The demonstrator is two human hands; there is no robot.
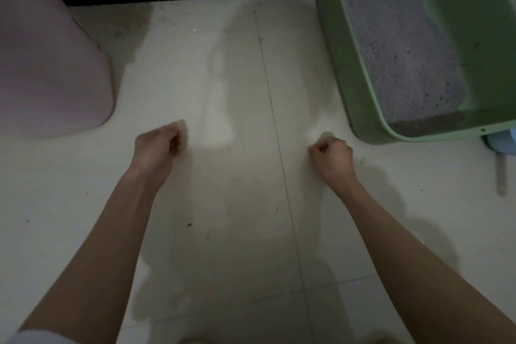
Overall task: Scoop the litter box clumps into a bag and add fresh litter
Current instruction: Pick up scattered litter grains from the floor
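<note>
A: Nearest, both bare forearms reach out over the pale tiled floor [237, 78]. Left hand [156, 145] and right hand [332, 156] each curl round an edge of a thin translucent plastic bag [223, 131] stretched between them.

B: Farther off?

A: Green plastic litter box [349, 70], upper right, holds grey granular litter [402, 58]. Pink rounded plastic bin [47, 64], upper left.

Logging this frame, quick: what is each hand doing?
Left hand: fingers curled, pinching an edge of the clear bag.
Right hand: fist-like, pinching the bag's other edge.
</note>
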